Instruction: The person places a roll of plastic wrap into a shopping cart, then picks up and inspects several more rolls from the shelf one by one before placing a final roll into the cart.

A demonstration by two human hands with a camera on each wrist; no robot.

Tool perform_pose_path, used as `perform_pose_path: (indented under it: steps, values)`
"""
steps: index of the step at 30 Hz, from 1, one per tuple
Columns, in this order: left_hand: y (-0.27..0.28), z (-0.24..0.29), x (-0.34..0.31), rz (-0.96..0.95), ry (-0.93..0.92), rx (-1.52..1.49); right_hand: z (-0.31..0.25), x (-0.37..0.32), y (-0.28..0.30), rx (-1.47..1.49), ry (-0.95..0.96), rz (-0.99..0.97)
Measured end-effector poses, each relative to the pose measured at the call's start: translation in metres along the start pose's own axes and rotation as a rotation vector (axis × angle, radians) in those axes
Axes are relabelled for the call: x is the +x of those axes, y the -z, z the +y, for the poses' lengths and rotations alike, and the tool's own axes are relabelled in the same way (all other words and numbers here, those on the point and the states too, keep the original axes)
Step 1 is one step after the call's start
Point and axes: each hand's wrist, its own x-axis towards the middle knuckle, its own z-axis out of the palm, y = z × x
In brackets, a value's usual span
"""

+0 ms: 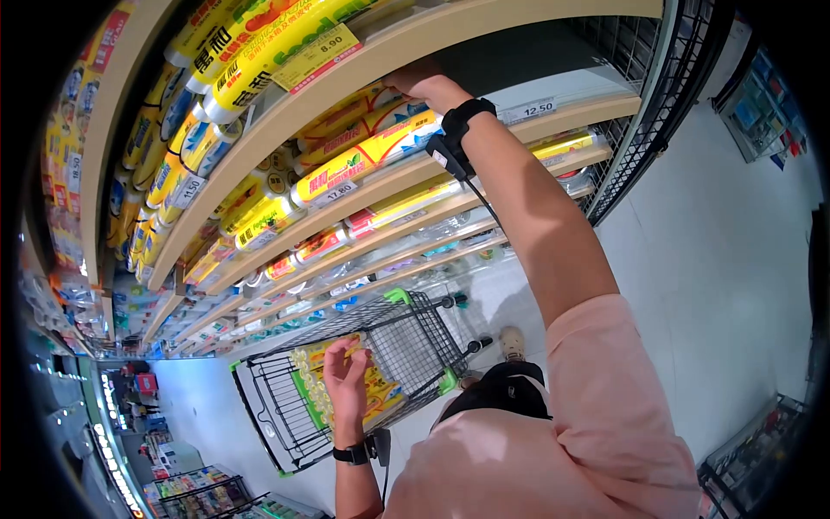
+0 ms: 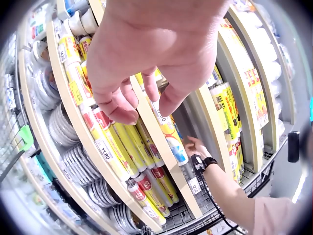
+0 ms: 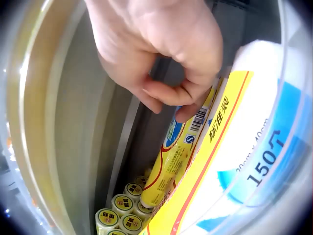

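My right hand [image 1: 422, 83] reaches into a shelf bay stocked with yellow rolls of food bags. In the right wrist view, that hand's [image 3: 164, 51] fingers are bent, with fingertips right at a yellow food-bag roll [image 3: 171, 159] that bears a barcode. Whether they grip it I cannot tell. A larger yellow, white and blue food-bag roll [image 3: 234, 147] lies in front of it, marked 150. My left hand [image 1: 346, 381] hangs over the shopping cart [image 1: 419, 337], fingers loosely bent and holding nothing. Yellow packages [image 1: 380, 394] lie in the cart below it.
Shelf boards [image 1: 553, 121] with price tags run above and below my right arm. Smaller rolls [image 3: 122, 201] stand with their ends showing deeper in the bay. Stacked plates [image 2: 63, 125] fill a shelf beside the rolls. A black wire side panel [image 1: 640, 130] closes the rack's end.
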Motion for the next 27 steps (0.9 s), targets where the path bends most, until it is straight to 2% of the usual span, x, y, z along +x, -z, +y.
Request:
perform_pose_path:
  steps: [2, 4, 7, 11, 14, 15, 18, 20, 23, 26, 27]
  values:
    - [0.002, -0.001, -0.002, 0.013, 0.007, -0.01, 0.01, 0.012, -0.008, -0.169, 0.057, 0.077]
    - [0.002, -0.003, -0.004, 0.018, 0.015, -0.024, 0.03, 0.033, -0.025, -0.466, 0.109, 0.214]
    - [0.004, -0.008, -0.002, 0.013, 0.024, -0.032, 0.026, 0.023, -0.011, -0.392, -0.01, 0.042]
    - [-0.001, -0.006, 0.001, 0.024, 0.041, -0.026, 0.009, 0.008, 0.012, -0.33, 0.039, 0.039]
    - [-0.005, -0.004, 0.004, 0.009, 0.035, -0.025, 0.01, 0.0, 0.017, -0.377, 0.129, -0.026]
    - [-0.006, -0.004, 0.006, -0.009, 0.028, -0.027, 0.009, -0.011, 0.017, -0.476, 0.361, 0.119]
    - [-0.01, 0.0, 0.007, -0.034, 0.032, -0.049, -0.007, -0.033, 0.033, -0.063, -0.005, -0.195]
    - [-0.012, 0.001, 0.009, -0.047, 0.035, -0.062, -0.02, -0.058, 0.04, 0.183, -0.112, -0.159]
    - [-0.014, 0.002, 0.012, -0.062, 0.028, -0.086, -0.038, -0.085, 0.05, 0.376, -0.12, -0.122]
    - [-0.017, 0.008, 0.016, -0.061, 0.025, -0.161, -0.032, -0.096, 0.05, 0.42, -0.217, -0.095]
    - [-0.016, 0.009, 0.019, -0.069, 0.029, -0.203, -0.042, -0.111, 0.056, 0.438, -0.263, -0.024]
